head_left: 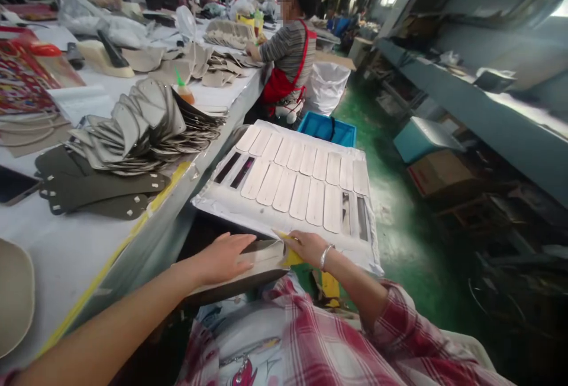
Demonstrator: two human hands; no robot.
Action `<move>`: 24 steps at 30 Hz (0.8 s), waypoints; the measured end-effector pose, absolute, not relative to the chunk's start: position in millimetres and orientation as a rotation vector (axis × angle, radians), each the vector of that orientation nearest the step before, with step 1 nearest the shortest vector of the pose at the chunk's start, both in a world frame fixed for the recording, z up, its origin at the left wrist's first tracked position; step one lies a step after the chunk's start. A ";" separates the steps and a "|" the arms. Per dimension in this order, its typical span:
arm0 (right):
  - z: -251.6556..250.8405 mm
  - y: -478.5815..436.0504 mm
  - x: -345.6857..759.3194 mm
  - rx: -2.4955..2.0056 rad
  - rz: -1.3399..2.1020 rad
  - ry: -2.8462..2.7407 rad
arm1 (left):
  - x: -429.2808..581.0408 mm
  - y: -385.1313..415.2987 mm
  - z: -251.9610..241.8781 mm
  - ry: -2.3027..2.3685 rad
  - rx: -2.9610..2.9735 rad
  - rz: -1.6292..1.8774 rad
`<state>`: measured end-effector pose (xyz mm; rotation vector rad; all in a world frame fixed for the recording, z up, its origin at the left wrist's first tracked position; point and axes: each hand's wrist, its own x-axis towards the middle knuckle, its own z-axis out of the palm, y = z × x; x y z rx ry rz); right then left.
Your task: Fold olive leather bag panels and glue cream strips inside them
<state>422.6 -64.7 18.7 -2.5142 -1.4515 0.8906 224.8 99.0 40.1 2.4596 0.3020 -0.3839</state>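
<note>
My left hand (235, 259) lies with its fingers stretched over a folded light-grey sheet piece (266, 251) near my lap. At the right end of that piece, my right hand (306, 247) is closed on a thin yellow piece (290, 256) with a pointed tip. Whether it is a card or a tool I cannot tell. A dark layer shows beneath the grey piece. Just beyond my hands stands a white-covered board (275, 217) with two rows of pale rounded strips (302, 196). Dark or shiny slots show at some row ends.
On the left table (89, 238) lies a fanned stack of grey shaped pieces (137, 125) beside dark cut pieces (97, 185). A person in a red apron (288, 78) sits ahead. A blue crate (328, 128) stands behind the board; boxes (439, 170) line the right side.
</note>
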 end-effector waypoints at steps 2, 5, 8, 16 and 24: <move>16.1 -57.0 419.1 -2.602 0.748 -1.522 | 253.5 103.1 35.1 0.127 2.325 -0.516; 12.7 -47.5 416.6 -2.633 0.538 -1.627 | 278.6 112.0 21.3 -0.033 2.165 -0.635; 8.4 -41.4 420.7 -2.551 0.430 -1.715 | 288.5 120.1 6.5 -0.086 2.026 -0.695; -1.5 -24.0 440.7 -2.238 0.473 -2.000 | 301.3 125.3 -13.6 -0.127 1.687 -0.665; -2.4 -18.3 441.6 -2.033 0.422 -2.176 | 289.5 127.3 -28.8 0.283 1.580 -0.698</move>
